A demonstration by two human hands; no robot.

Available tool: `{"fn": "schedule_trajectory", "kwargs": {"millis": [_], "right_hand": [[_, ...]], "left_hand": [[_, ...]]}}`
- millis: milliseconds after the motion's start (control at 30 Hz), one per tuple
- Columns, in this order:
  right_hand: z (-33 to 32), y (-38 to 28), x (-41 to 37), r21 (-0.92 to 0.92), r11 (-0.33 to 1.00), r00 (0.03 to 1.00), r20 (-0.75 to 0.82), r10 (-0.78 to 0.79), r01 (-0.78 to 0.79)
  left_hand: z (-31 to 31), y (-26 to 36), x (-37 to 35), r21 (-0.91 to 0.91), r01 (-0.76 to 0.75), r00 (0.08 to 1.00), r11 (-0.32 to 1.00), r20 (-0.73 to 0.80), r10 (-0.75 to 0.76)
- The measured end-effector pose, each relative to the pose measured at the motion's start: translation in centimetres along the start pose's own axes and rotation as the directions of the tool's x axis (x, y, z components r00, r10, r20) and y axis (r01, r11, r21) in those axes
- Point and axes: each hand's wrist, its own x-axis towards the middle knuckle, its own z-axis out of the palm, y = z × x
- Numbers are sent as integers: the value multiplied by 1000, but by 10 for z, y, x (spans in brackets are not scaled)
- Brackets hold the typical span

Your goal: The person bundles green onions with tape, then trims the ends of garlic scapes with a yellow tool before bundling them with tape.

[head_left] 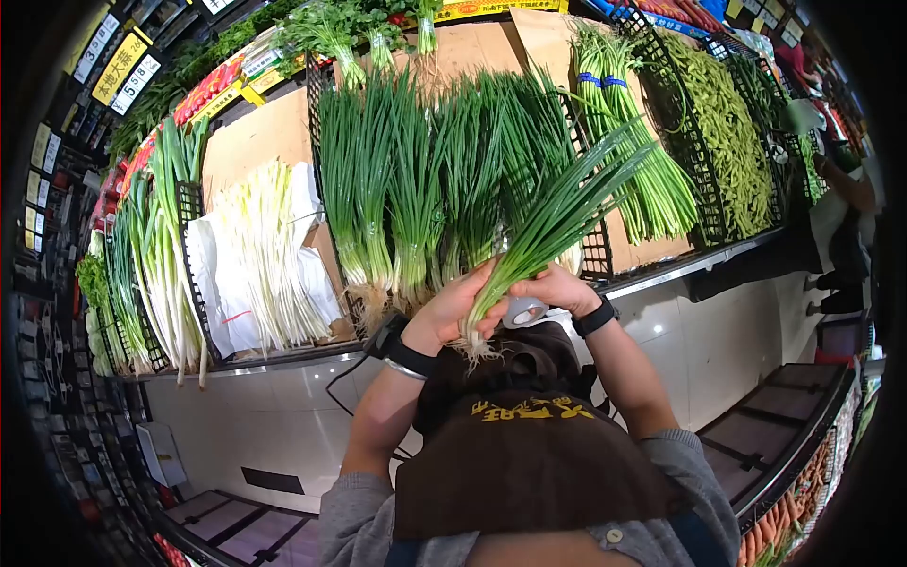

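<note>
A bunch of scallions [557, 213] slants up and to the right in front of me, its pale, rooty ends toward my apron. My left hand [452, 304] is wrapped round the white stems just above the roots. Against the other side of the bunch, my right hand [567, 288] is closed, with a whitish roll of tape [515, 311] at its fingers. The exact grip on the tape is partly hidden. Just beyond my hands, several more bunches of scallions [406, 180] stand side by side in a black crate.
White-stemmed chives [265, 250] lie on paper to the left, beside leeks [161, 236]. Green stalks tied in blue [638, 170] and green beans [727, 142] fill the right side. A metal shelf edge [671, 269] runs before me. Another person [841, 208] stands at far right.
</note>
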Motion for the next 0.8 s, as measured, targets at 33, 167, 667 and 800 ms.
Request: {"fn": "schedule_trajectory", "kwargs": {"millis": [33, 167, 667, 800], "right_hand": [[0, 1, -2, -34, 998, 998, -47, 45, -47], [-7, 10, -2, -55, 985, 969, -198, 151, -165], [-5, -17, -9, -3, 993, 964, 239, 118, -121], [-8, -2, -10, 51, 995, 996, -2, 86, -85]], "left_hand": [[4, -2, -1, 121, 0, 981, 993, -190, 23], [-7, -15, 7, 386, -158, 819, 909, -463, 339], [21, -14, -11, -205, -5, 962, 979, 265, 61], [-21, -16, -11, 314, 15, 999, 949, 42, -29]]}}
